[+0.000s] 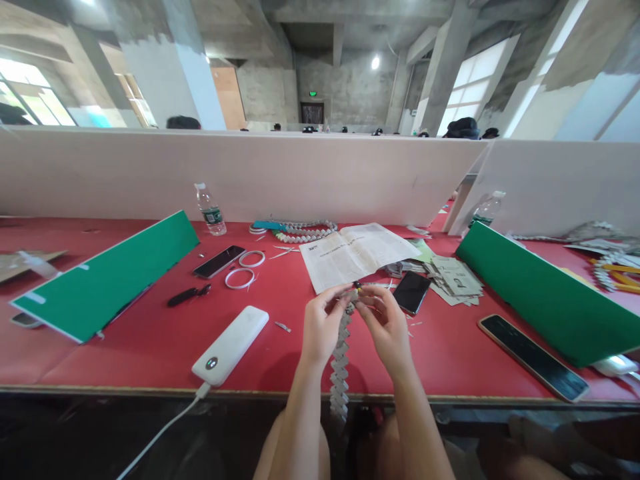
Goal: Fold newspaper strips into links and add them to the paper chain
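Note:
A zigzag folded-paper chain (339,363) hangs from my fingers over the table's front edge, its lower end between my knees. My left hand (324,320) pinches the chain's top end from the left. From the right, my right hand (383,317) closes its fingertips on the same end. A small dark and yellow bit shows at the fingertips; I cannot make out what it is. Just beyond my hands lies a printed newspaper sheet (357,252). A black phone (412,292) and a pile of cut paper pieces (455,279) sit to the right of it.
A white power bank (231,345) with a cable lies left, near scissors (189,295), a phone (220,261) and white rings (240,278). Green boards (107,283) flank the place. Another phone (533,357) lies right. A water bottle (211,210) stands by the white partition (280,173).

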A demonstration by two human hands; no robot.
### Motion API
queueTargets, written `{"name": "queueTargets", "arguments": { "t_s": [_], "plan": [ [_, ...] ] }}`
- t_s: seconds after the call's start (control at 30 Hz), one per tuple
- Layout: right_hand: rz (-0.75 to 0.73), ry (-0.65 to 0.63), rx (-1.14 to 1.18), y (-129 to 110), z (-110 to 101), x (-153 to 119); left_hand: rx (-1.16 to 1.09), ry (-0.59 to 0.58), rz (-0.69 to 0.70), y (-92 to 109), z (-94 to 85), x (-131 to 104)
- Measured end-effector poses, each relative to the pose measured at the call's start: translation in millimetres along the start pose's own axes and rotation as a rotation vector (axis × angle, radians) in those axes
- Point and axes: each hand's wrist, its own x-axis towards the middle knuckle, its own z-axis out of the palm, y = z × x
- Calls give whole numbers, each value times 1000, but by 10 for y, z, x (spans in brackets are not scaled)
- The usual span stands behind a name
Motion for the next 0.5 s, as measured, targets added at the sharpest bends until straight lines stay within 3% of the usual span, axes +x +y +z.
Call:
{"name": "queueTargets", "arguments": {
  "t_s": [0.2,0.5],
  "plan": [
    [-114,-266,-188,-38,-126,24,-10,-5,-106,22,-112,9],
    [-224,-170,-363,50,-183,8,70,-78,-85,59,-128,-7]
  ]
}}
